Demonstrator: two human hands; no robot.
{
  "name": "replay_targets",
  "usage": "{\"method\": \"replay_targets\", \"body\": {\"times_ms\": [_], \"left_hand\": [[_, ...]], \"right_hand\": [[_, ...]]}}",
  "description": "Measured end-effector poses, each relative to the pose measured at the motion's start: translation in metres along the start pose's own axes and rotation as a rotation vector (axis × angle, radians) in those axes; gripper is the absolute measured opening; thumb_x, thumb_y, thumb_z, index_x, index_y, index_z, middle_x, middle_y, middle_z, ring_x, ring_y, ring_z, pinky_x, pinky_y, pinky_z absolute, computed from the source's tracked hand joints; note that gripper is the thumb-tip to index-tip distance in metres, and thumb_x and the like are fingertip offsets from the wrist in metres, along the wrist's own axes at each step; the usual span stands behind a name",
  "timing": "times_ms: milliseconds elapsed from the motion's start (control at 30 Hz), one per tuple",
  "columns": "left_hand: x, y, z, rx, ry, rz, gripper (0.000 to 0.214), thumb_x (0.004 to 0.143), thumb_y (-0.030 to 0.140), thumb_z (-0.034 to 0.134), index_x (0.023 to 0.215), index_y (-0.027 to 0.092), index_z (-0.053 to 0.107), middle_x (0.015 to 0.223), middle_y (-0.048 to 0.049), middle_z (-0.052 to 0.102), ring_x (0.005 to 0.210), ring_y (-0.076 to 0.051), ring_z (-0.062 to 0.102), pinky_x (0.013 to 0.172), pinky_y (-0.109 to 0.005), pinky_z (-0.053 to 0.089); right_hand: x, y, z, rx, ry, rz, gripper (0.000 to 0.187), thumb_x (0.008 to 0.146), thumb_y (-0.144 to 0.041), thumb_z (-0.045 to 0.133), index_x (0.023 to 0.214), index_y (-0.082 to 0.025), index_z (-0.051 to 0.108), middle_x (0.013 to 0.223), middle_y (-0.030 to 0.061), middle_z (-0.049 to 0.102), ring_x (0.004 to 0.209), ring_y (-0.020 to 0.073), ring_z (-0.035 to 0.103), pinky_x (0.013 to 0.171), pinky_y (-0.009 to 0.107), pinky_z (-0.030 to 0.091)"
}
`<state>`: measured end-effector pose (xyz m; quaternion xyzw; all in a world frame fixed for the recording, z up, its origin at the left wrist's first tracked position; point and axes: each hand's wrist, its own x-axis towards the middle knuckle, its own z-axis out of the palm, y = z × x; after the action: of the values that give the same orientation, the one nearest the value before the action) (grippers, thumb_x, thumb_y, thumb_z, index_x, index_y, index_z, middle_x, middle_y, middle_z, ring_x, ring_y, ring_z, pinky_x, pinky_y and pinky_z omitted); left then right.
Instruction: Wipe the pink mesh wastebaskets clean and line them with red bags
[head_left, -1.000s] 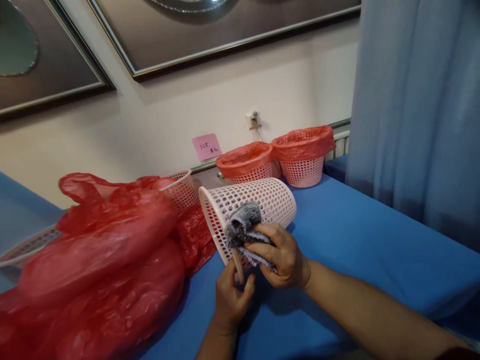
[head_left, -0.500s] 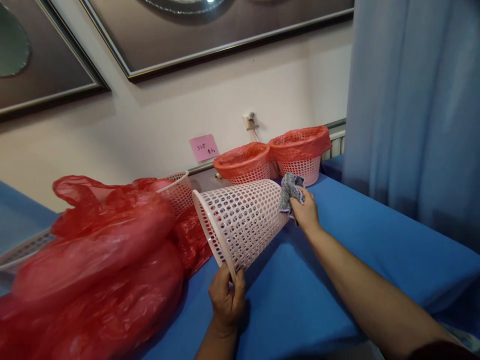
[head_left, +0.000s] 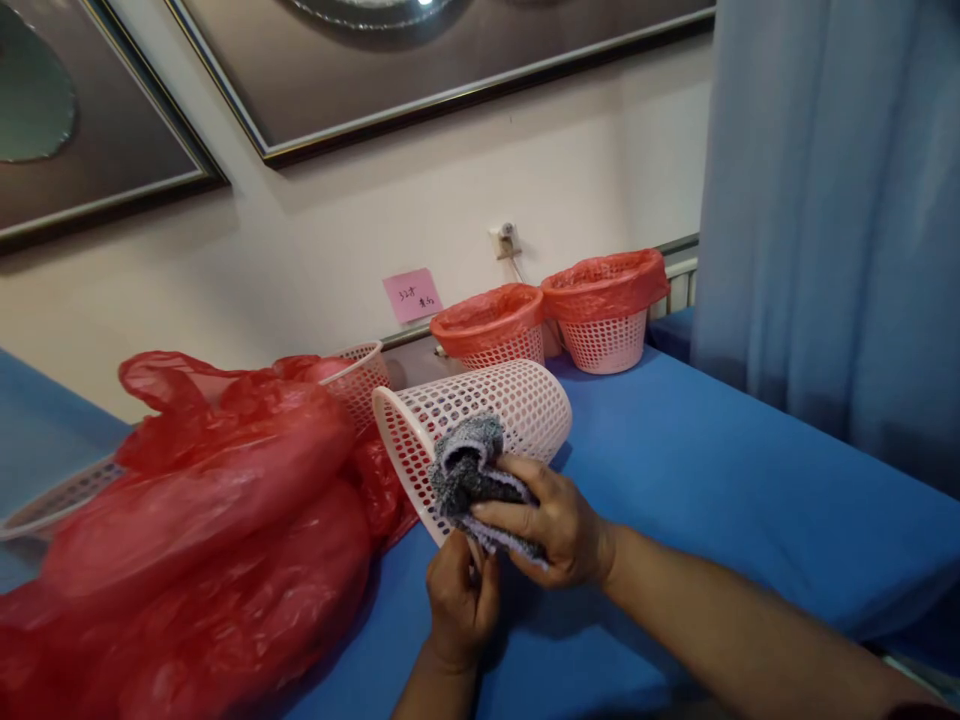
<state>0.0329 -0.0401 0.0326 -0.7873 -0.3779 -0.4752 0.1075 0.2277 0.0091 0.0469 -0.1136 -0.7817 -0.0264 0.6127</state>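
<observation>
A pale pink perforated wastebasket [head_left: 517, 400] lies tilted on its side above the blue-covered bed, its mouth toward the left. My left hand [head_left: 459, 598] pinches the near edge of its rim between thumb and fingers. In my right hand [head_left: 559, 520] is a bunched grey cloth [head_left: 472, 470] with a pale purple edge, pressed against the basket's outer side close to the rim. The cloth covers part of the rim and the holes behind it.
A big heap of red plastic bags [head_left: 247, 540] fills the left side. Two baskets lined with red bags [head_left: 495, 320] stand by the wall, below a pink note [head_left: 413, 295]. Another basket [head_left: 367, 378] stands behind the heap. A blue curtain [head_left: 817, 200] hangs at right.
My right hand has brought the cloth from the basket's bottom end leftward and nearer, to the side by the rim. My left hand keeps its grip, and the basket has turned slightly.
</observation>
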Motion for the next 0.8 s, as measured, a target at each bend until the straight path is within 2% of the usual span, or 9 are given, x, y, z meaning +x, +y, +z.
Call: {"method": "replay_targets", "body": {"times_ms": [100,267,333,367,433,600,667,733,800], "left_hand": [[-0.001,-0.001,-0.001,0.023,-0.009,-0.038,0.013,0.095,0.020,0.054,0.096,0.020,0.068,0.078,-0.0034,0.072,0.065,-0.018,0.070,0.060,-0.027,0.054],[0.000,-0.002,0.000,0.053,-0.011,-0.061,0.012,0.093,0.021,0.057,0.082,0.022,0.063,0.064,0.0015,0.061,0.052,-0.014,0.059,0.054,-0.025,0.047],[0.002,-0.001,0.001,0.058,-0.022,-0.053,0.015,0.091,0.020,0.056,0.077,0.023,0.058,0.062,0.0021,0.058,0.052,-0.014,0.058,0.053,-0.026,0.046],[0.002,-0.001,0.002,0.061,-0.028,-0.051,0.015,0.090,0.019,0.056,0.075,0.023,0.057,0.062,0.0020,0.058,0.052,-0.015,0.058,0.054,-0.026,0.046],[0.002,-0.001,0.003,0.079,-0.042,-0.042,0.016,0.088,0.017,0.055,0.073,0.023,0.055,0.060,0.0025,0.056,0.051,-0.015,0.056,0.053,-0.025,0.045],[-0.001,-0.004,0.005,0.121,-0.128,-0.028,0.015,0.085,0.015,0.052,0.073,0.022,0.057,0.062,0.0011,0.059,0.054,-0.015,0.057,0.055,-0.025,0.047],[-0.002,-0.005,0.004,0.100,-0.155,-0.032,0.013,0.085,0.015,0.052,0.077,0.022,0.059,0.067,-0.0015,0.064,0.061,-0.016,0.063,0.060,-0.026,0.051],[-0.002,-0.005,0.004,0.088,-0.170,-0.033,0.013,0.086,0.016,0.051,0.081,0.021,0.062,0.069,-0.0026,0.065,0.064,-0.017,0.064,0.063,-0.026,0.052],[-0.001,-0.004,0.003,0.095,-0.174,-0.043,0.016,0.087,0.014,0.050,0.079,0.021,0.061,0.066,-0.0017,0.063,0.060,-0.016,0.061,0.060,-0.026,0.050]], "right_hand": [[-0.003,0.017,-0.002,-0.103,0.082,0.220,0.060,0.083,-0.017,0.062,0.142,-0.027,0.060,0.155,0.0114,0.046,0.141,0.0281,0.054,0.114,0.043,0.052],[-0.018,0.093,-0.019,-0.286,0.292,1.011,0.058,0.073,-0.010,0.060,0.129,-0.024,0.069,0.138,0.0117,0.060,0.124,0.0283,0.065,0.112,0.047,0.053],[-0.021,0.111,-0.025,-0.295,0.326,1.195,0.055,0.072,-0.012,0.060,0.125,-0.022,0.070,0.125,0.0105,0.066,0.112,0.0278,0.070,0.106,0.050,0.056],[-0.021,0.113,-0.025,-0.292,0.332,1.217,0.055,0.072,-0.013,0.060,0.125,-0.022,0.070,0.122,0.0102,0.067,0.110,0.0277,0.070,0.105,0.050,0.057],[-0.019,0.101,-0.022,-0.276,0.318,1.085,0.057,0.072,-0.012,0.059,0.128,-0.021,0.068,0.129,0.0123,0.064,0.119,0.0285,0.068,0.108,0.049,0.055],[-0.005,0.025,-0.005,-0.103,0.082,0.264,0.063,0.081,-0.016,0.061,0.144,-0.025,0.058,0.156,0.0130,0.046,0.142,0.0297,0.053,0.115,0.048,0.051],[-0.002,0.004,-0.001,-0.036,0.023,0.071,0.062,0.084,-0.021,0.062,0.146,-0.026,0.057,0.156,0.0126,0.045,0.140,0.0292,0.054,0.112,0.046,0.054],[-0.001,0.002,0.000,-0.051,0.019,0.065,0.061,0.085,-0.022,0.063,0.145,-0.026,0.058,0.155,0.0126,0.046,0.139,0.0292,0.055,0.111,0.044,0.055],[-0.004,0.019,-0.004,-0.157,0.063,0.256,0.062,0.082,-0.016,0.062,0.143,-0.026,0.060,0.154,0.0128,0.049,0.140,0.0303,0.055,0.114,0.046,0.052]]}}
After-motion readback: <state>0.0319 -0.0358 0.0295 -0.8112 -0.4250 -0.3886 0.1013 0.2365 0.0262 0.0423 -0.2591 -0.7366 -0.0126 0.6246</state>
